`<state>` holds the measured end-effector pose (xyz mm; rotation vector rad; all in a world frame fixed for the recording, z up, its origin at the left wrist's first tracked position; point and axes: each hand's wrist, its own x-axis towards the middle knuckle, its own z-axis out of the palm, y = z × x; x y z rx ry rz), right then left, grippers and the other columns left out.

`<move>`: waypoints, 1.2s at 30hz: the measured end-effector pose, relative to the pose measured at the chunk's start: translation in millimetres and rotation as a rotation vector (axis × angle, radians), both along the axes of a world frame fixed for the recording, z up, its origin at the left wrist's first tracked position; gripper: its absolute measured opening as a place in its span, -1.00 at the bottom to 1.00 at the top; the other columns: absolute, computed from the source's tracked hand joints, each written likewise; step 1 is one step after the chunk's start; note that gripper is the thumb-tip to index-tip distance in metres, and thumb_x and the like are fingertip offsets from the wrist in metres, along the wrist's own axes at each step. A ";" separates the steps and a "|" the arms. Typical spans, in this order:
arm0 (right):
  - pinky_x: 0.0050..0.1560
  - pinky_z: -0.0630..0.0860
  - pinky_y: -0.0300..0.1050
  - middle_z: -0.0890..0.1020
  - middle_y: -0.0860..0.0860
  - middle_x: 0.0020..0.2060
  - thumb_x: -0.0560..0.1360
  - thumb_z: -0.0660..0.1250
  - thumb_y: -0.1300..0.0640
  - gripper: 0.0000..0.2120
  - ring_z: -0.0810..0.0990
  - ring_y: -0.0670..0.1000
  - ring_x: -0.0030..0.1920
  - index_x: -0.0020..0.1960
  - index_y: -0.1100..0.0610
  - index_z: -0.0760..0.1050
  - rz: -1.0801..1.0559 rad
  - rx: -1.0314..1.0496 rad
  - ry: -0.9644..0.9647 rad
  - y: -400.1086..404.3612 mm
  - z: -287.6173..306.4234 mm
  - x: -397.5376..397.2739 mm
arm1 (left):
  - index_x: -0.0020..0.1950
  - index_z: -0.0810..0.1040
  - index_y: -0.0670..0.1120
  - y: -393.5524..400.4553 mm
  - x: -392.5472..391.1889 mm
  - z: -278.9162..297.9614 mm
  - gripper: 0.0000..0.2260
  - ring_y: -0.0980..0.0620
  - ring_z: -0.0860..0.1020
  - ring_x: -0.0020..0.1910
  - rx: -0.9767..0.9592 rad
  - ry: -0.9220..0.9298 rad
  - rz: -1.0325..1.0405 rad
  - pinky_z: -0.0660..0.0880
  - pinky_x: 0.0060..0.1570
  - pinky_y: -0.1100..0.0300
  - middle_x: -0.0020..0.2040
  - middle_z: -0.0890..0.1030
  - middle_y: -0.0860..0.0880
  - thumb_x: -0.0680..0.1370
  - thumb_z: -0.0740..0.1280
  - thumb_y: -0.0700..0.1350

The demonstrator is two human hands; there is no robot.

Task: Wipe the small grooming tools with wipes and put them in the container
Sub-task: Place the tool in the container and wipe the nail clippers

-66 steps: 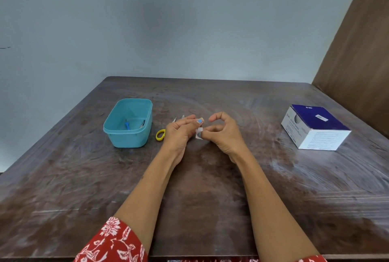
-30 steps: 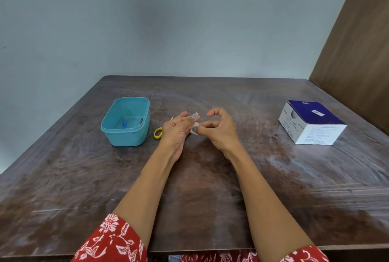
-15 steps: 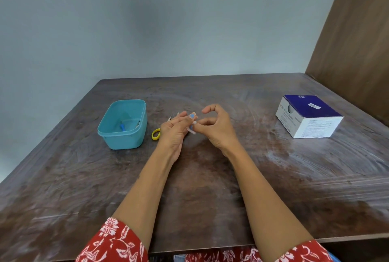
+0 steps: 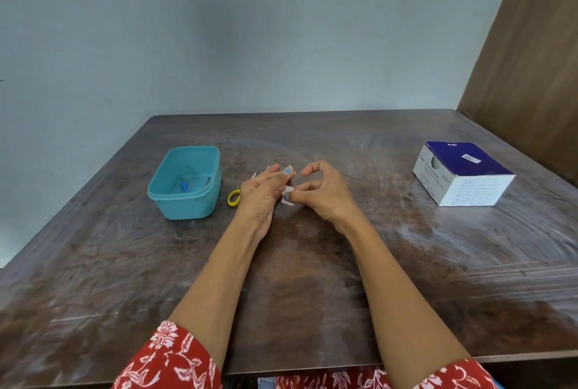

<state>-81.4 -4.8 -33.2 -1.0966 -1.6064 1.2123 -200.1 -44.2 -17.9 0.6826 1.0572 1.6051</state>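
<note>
My left hand and my right hand meet at the table's middle. The left hand holds a small dark red tool whose shape is mostly hidden by the fingers. My right hand pinches a small white wipe against that tool. A teal plastic container stands to the left, with a blue-handled tool and another small item inside. Small scissors with a yellow handle lie on the table between the container and my left hand, mostly hidden behind it.
A blue and white cardboard box sits at the right side of the dark wooden table. A brown panel rises at the far right and a pale wall stands behind the table.
Both hands have stayed together at the table's middle, working the wipe on the small tool. The wipe now shows lower between the fingers. The view has shifted slightly.
</note>
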 end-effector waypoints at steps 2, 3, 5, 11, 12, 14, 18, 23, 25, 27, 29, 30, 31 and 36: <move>-0.21 0.51 -0.16 0.70 0.00 -0.33 0.24 0.54 0.20 -0.57 0.63 -0.08 -0.30 -0.07 -0.03 0.37 -0.006 0.016 0.021 -0.8 0.3 -0.3 | -0.12 0.59 -0.18 0.7 -0.2 -1.1 -0.94 0.00 0.57 0.06 0.003 -0.001 -0.007 0.57 -0.05 0.24 0.31 0.45 -0.23 0.46 0.35 -0.30; -0.18 0.53 -0.14 0.70 -0.01 -0.33 0.25 0.54 0.20 -0.57 0.64 -0.06 -0.29 -0.06 -0.03 0.36 -0.017 0.034 0.061 -1.1 0.5 -1.2 | -0.13 0.59 -0.18 1.0 -0.3 -1.4 -0.95 -0.04 0.55 0.14 0.002 0.001 -0.012 0.55 0.02 0.20 0.32 0.44 -0.24 0.46 0.35 -0.29; -0.13 0.53 -0.11 0.70 -0.02 -0.34 0.27 0.54 0.19 -0.57 0.66 -0.05 -0.27 -0.05 -0.02 0.35 -0.039 0.054 0.130 -1.2 0.5 -2.4 | -0.15 0.60 -0.18 1.2 -0.2 -1.3 -0.96 -0.11 0.49 0.25 -0.004 0.008 -0.015 0.51 0.10 0.16 0.33 0.44 -0.24 0.45 0.36 -0.28; -0.24 0.46 -0.21 0.70 -0.02 -0.32 0.24 0.54 0.18 -0.56 0.64 -0.11 -0.29 -0.05 -0.04 0.37 -0.011 -0.005 -0.002 -1.9 1.4 -0.6 | -0.07 0.59 -0.20 0.9 -1.4 -1.9 -0.92 0.07 0.59 -0.03 0.003 0.006 0.003 0.60 -0.14 0.29 0.31 0.46 -0.21 0.46 0.36 -0.29; -0.21 0.48 -0.19 0.70 -0.03 -0.33 0.25 0.54 0.19 -0.56 0.65 -0.09 -0.28 -0.04 -0.04 0.36 -0.017 0.010 0.025 -1.9 1.7 -0.7 | -0.08 0.59 -0.20 1.1 -1.5 -1.8 -0.93 0.04 0.58 0.01 0.001 0.001 -0.001 0.59 -0.13 0.27 0.31 0.46 -0.22 0.45 0.36 -0.28; -0.16 0.49 -0.17 0.70 -0.05 -0.34 0.27 0.55 0.19 -0.55 0.66 -0.09 -0.27 -0.03 -0.03 0.35 -0.034 0.044 0.101 -2.1 2.0 -1.5 | -0.12 0.61 -0.20 1.3 -1.3 -1.1 -0.95 -0.05 0.53 0.15 -0.008 0.002 -0.010 0.56 -0.06 0.23 0.31 0.46 -0.22 0.45 0.36 -0.27; -0.22 0.47 -0.20 0.69 -0.06 -0.37 0.26 0.56 0.18 -0.55 0.64 -0.14 -0.31 -0.05 -0.03 0.35 -0.013 0.018 0.050 -3.4 2.7 -0.9 | -0.04 0.59 -0.23 1.7 -2.0 -2.0 -0.89 0.00 0.57 0.08 -0.005 -0.004 0.007 0.59 -0.09 0.24 0.31 0.47 -0.22 0.46 0.36 -0.28; -0.19 0.48 -0.17 0.71 -0.02 -0.32 0.26 0.56 0.18 -0.57 0.68 -0.02 -0.21 -0.06 -0.04 0.36 0.019 -0.006 -0.043 -3.4 5.4 2.3 | 0.09 0.56 -0.29 3.1 -3.3 -3.9 -0.78 0.14 0.61 -0.14 0.004 -0.009 0.032 0.60 -0.18 0.30 0.29 0.49 -0.17 0.46 0.35 -0.29; -0.12 0.52 -0.11 0.71 0.01 -0.31 0.27 0.56 0.17 -0.57 0.68 0.01 -0.19 -0.07 -0.03 0.35 0.033 -0.006 -0.056 -3.9 6.1 3.1 | -0.05 0.60 -0.23 3.0 -2.9 -3.8 -0.91 0.14 0.60 -0.13 0.006 0.003 0.022 0.59 -0.21 0.32 0.30 0.48 -0.17 0.46 0.36 -0.29; -0.04 0.54 -0.04 0.70 0.01 -0.31 0.28 0.56 0.17 -0.58 0.68 0.02 -0.18 -0.09 -0.02 0.33 0.038 -0.001 -0.071 -4.6 6.8 3.9 | -0.14 0.62 -0.17 3.6 -3.1 -4.8 -0.94 0.12 0.60 -0.11 0.009 0.018 0.014 0.58 -0.25 0.34 0.30 0.48 -0.18 0.46 0.36 -0.28; -0.03 0.53 -0.04 0.70 0.00 -0.32 0.29 0.55 0.17 -0.59 0.68 0.01 -0.20 -0.10 -0.02 0.33 0.037 0.011 -0.085 -5.4 7.7 4.7 | -0.18 0.63 -0.13 4.7 -3.9 -6.6 -0.92 0.10 0.60 -0.08 0.016 0.037 0.001 0.57 -0.26 0.33 0.30 0.48 -0.19 0.45 0.37 -0.28; -0.04 0.53 -0.04 0.70 0.00 -0.32 0.30 0.55 0.18 -0.59 0.68 0.01 -0.20 -0.10 -0.02 0.32 0.038 0.017 -0.085 -5.9 8.4 4.8 | -0.19 0.64 -0.12 5.4 -4.2 -7.6 -0.92 0.10 0.60 -0.07 0.018 0.048 -0.003 0.57 -0.25 0.32 0.30 0.48 -0.18 0.45 0.38 -0.27; -0.06 0.53 -0.04 0.70 0.01 -0.32 0.30 0.55 0.19 -0.59 0.68 0.03 -0.20 -0.10 -0.02 0.32 0.038 0.024 -0.083 -6.5 9.2 4.9 | -0.22 0.65 -0.11 6.0 -4.2 -8.3 -0.91 0.08 0.60 -0.04 0.022 0.060 -0.005 0.58 -0.23 0.29 0.30 0.48 -0.17 0.44 0.38 -0.27; -0.22 0.50 -0.16 0.68 -0.03 -0.35 0.33 0.53 0.22 -0.58 0.63 0.00 -0.26 -0.12 -0.04 0.29 -0.017 0.066 -0.065 -8.1 11.3 4.4 | -0.26 0.68 -0.08 8.3 -4.3 -11.7 -0.89 -0.06 0.50 0.23 0.046 0.149 -0.020 0.53 -0.04 0.18 0.28 0.48 -0.13 0.41 0.41 -0.27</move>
